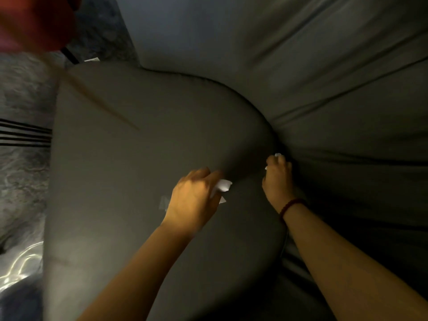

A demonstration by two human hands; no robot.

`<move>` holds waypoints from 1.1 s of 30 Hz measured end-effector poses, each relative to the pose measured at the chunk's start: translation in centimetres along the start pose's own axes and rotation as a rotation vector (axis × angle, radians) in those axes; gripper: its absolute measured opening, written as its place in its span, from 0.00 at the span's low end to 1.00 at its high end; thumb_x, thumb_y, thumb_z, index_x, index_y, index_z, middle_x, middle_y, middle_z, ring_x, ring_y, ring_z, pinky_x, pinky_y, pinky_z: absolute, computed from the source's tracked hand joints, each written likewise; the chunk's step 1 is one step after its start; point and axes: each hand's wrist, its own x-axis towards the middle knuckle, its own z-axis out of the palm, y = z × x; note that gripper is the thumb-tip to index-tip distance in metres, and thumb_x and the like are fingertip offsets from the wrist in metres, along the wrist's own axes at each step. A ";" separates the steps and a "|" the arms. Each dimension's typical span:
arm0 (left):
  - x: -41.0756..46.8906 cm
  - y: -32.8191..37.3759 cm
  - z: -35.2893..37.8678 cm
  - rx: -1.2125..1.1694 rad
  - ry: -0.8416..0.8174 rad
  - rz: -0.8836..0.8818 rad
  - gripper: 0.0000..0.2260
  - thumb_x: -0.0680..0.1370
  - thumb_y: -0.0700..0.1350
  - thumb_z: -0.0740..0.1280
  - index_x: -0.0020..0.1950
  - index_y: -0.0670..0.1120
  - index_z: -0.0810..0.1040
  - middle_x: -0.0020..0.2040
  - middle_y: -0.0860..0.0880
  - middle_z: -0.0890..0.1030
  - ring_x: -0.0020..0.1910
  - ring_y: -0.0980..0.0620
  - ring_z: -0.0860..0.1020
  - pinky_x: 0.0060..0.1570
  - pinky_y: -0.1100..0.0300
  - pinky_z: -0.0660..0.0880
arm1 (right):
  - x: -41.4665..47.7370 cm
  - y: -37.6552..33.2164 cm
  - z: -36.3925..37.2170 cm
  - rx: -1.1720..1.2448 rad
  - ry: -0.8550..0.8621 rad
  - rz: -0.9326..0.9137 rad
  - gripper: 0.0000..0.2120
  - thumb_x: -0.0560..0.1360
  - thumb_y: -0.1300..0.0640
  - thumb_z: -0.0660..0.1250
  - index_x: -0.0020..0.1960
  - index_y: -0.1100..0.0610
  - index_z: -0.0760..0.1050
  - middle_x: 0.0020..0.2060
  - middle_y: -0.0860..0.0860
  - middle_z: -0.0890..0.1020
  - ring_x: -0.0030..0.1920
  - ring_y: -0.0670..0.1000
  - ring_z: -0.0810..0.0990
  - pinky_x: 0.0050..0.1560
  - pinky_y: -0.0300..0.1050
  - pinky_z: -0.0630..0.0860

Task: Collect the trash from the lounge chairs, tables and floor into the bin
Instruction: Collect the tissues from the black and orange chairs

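Note:
I look down on a grey lounge chair seat cushion [129, 158]. My left hand [193, 200] is over the middle of the cushion and grips a crumpled white paper scrap [222, 185] that sticks out from under its fingers. My right hand [278, 179] reaches into the dark crease between the seat and the grey backrest [324, 77]. It pinches a small white paper bit [278, 155]; only its tips show past the fingers. A dark red bracelet sits on the right wrist.
A faint pale scrap or mark [163, 202] lies on the cushion just left of my left hand. Patterned grey carpet [20, 177] runs along the left. A blurred red object [34, 22] fills the top left corner.

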 end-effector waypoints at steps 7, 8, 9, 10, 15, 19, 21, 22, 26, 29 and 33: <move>-0.2 0.4 -1.8 0.107 0.108 -0.013 0.16 0.73 0.60 0.60 0.43 0.49 0.78 0.37 0.49 0.76 0.35 0.49 0.76 0.33 0.59 0.69 | -1.6 -5.1 -4.5 0.385 -0.040 -0.088 0.09 0.73 0.67 0.65 0.53 0.62 0.75 0.55 0.58 0.74 0.54 0.56 0.75 0.51 0.40 0.70; -0.2 0.6 -2.4 0.120 0.140 -0.030 0.17 0.74 0.61 0.59 0.44 0.48 0.78 0.37 0.49 0.76 0.35 0.49 0.76 0.34 0.57 0.71 | -2.1 -6.5 -5.9 0.497 -0.041 -0.133 0.09 0.72 0.67 0.66 0.53 0.62 0.75 0.55 0.58 0.76 0.54 0.55 0.76 0.50 0.38 0.70; -0.2 0.7 -3.1 0.138 0.175 -0.050 0.18 0.74 0.60 0.59 0.47 0.47 0.78 0.39 0.48 0.77 0.36 0.48 0.77 0.35 0.56 0.71 | -2.8 -7.8 -7.2 0.619 -0.052 -0.184 0.10 0.71 0.67 0.67 0.52 0.62 0.76 0.54 0.57 0.77 0.53 0.54 0.77 0.51 0.41 0.73; -0.2 0.7 -3.8 0.168 0.216 -0.061 0.19 0.73 0.60 0.60 0.51 0.46 0.76 0.40 0.47 0.78 0.37 0.47 0.78 0.36 0.56 0.72 | -3.6 -8.9 -8.5 0.739 -0.075 -0.237 0.10 0.70 0.68 0.67 0.51 0.61 0.76 0.52 0.56 0.79 0.52 0.54 0.78 0.52 0.45 0.76; -1.1 0.0 -6.6 0.305 0.294 -0.112 0.34 0.66 0.57 0.73 0.66 0.46 0.66 0.49 0.42 0.77 0.42 0.44 0.78 0.38 0.53 0.73 | -7.3 -12.2 -12.9 0.923 -0.273 -0.429 0.13 0.71 0.67 0.67 0.51 0.53 0.72 0.47 0.52 0.81 0.49 0.49 0.80 0.48 0.46 0.79; -2.9 -0.7 -7.5 0.309 0.350 -0.145 0.29 0.66 0.56 0.73 0.63 0.47 0.71 0.50 0.43 0.79 0.42 0.43 0.78 0.38 0.53 0.75 | -9.6 -13.8 -14.4 0.917 -0.431 -0.504 0.14 0.74 0.67 0.60 0.56 0.54 0.64 0.46 0.56 0.83 0.47 0.50 0.81 0.48 0.44 0.77; -3.9 -1.3 -7.7 0.309 0.386 -0.160 0.17 0.68 0.53 0.71 0.53 0.46 0.78 0.40 0.46 0.81 0.36 0.45 0.78 0.34 0.55 0.74 | -10.6 -14.5 -14.6 0.822 -0.456 -0.576 0.13 0.75 0.66 0.58 0.56 0.53 0.62 0.45 0.56 0.83 0.45 0.50 0.81 0.46 0.44 0.76; -4.5 -1.6 -7.7 0.322 0.391 -0.172 0.11 0.70 0.51 0.68 0.48 0.46 0.80 0.35 0.48 0.80 0.33 0.46 0.77 0.32 0.57 0.73 | -11.1 -14.8 -14.6 0.738 -0.410 -0.639 0.13 0.75 0.65 0.58 0.57 0.53 0.63 0.44 0.55 0.83 0.44 0.51 0.80 0.45 0.45 0.76; -7.2 -2.2 -9.4 0.288 0.448 -0.270 0.12 0.70 0.49 0.57 0.32 0.46 0.74 0.25 0.50 0.74 0.25 0.47 0.73 0.28 0.62 0.63 | -12.5 -16.5 -13.3 0.133 0.104 -0.936 0.17 0.71 0.58 0.63 0.60 0.58 0.70 0.48 0.57 0.81 0.51 0.57 0.78 0.52 0.54 0.73; -9.8 -2.8 -11.7 0.289 0.551 -0.347 0.12 0.68 0.48 0.56 0.27 0.46 0.70 0.21 0.49 0.71 0.21 0.46 0.70 0.26 0.64 0.60 | -14.2 -18.9 -13.0 -0.014 0.175 -0.976 0.19 0.70 0.52 0.65 0.59 0.58 0.73 0.54 0.58 0.79 0.56 0.59 0.77 0.55 0.58 0.72; -14.0 -4.0 -15.4 0.304 0.604 -0.462 0.12 0.66 0.47 0.56 0.23 0.46 0.67 0.19 0.50 0.70 0.19 0.47 0.69 0.22 0.64 0.60 | -17.5 -22.8 -13.3 -0.031 0.187 -1.069 0.19 0.71 0.49 0.64 0.58 0.58 0.73 0.55 0.57 0.78 0.56 0.58 0.76 0.55 0.57 0.72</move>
